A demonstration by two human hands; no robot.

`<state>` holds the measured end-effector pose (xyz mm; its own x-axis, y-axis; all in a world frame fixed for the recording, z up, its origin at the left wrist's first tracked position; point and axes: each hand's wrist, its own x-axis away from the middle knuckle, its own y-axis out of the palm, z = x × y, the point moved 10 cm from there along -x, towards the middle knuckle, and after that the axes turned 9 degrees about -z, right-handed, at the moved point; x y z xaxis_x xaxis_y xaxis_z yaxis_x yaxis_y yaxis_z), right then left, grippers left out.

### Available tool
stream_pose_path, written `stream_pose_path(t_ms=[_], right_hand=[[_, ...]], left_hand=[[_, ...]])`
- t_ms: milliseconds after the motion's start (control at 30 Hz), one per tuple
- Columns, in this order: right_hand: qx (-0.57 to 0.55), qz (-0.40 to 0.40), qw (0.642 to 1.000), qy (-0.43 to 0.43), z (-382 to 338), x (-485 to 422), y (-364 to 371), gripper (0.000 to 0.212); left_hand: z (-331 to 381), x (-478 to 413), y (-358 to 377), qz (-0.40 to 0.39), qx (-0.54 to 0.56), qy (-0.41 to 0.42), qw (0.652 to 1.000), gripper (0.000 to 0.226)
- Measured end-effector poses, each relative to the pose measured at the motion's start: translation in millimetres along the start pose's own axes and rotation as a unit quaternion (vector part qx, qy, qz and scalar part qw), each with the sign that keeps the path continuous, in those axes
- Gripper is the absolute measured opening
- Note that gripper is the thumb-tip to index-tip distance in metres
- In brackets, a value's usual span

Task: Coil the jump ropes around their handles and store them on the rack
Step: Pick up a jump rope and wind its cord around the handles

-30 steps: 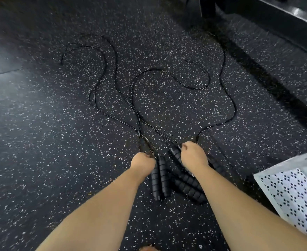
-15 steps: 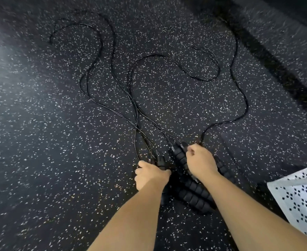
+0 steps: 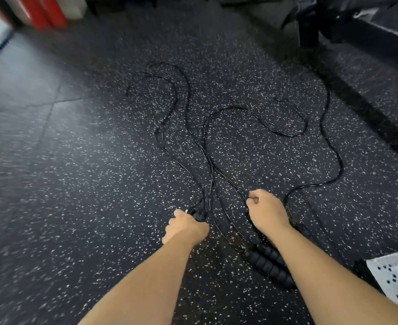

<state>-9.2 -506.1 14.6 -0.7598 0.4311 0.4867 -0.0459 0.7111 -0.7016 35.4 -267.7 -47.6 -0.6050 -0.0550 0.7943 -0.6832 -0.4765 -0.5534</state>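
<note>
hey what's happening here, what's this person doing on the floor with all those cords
A person is sorting thin black jump ropes sprawled in loose loops on a speckled dark rubber floor. The left hand grips a pair of black ribbed foam handles. The right hand is closed on a rope strand. Two more ribbed handles lie on the floor under the right forearm. Nothing is coiled yet.

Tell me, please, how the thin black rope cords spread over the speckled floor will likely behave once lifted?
The thin black rope cords lie in loose curves, so they are probably floppy and will trail. Several strands cross near the left hand, so snagging seems possible. Their gloss hints they may be slippery.
</note>
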Motion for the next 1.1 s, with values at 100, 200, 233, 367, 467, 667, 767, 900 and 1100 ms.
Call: stream_pose_path(t_ms=[100,200,233,367,467,667,767,900,1100], right_hand=[[-0.003,-0.001,0.999,-0.046,-46,30,-10,0.031],[-0.005,-0.013,0.995,-0.097,-91,62,-18,0.028],[-0.011,-0.021,0.994,-0.110,-104,74,-19,0.026],[-0.019,-0.038,0.987,-0.157,-155,121,-20,0.029],[-0.011,-0.041,0.984,-0.175,-187,156,-21,0.029],[0.029,-0.037,0.975,-0.216,-244,220,-16,0.047],[0.002,-0.053,0.961,-0.270,-269,245,-2,0.058],[-0.067,-0.058,0.946,-0.312,-288,256,8,0.017],[-0.024,-0.088,0.963,-0.254,-265,227,22,0.021]], left_hand=[[-11,36,-40,0.013,0.008,0.027,1.000,0.059],[-24,75,-78,0.030,0.024,0.060,0.997,0.053],[-28,89,-91,0.038,0.024,0.072,0.996,0.051],[-45,147,-143,0.066,0.026,0.110,0.991,0.047],[-60,188,-176,0.077,0.044,0.129,0.988,0.056],[-86,254,-220,0.048,0.127,0.194,0.972,0.060],[-95,279,-217,-0.046,0.198,0.247,0.947,0.066],[-98,296,-219,-0.111,0.335,0.294,0.888,0.039],[-109,294,-262,-0.115,0.627,0.310,0.705,0.023]])
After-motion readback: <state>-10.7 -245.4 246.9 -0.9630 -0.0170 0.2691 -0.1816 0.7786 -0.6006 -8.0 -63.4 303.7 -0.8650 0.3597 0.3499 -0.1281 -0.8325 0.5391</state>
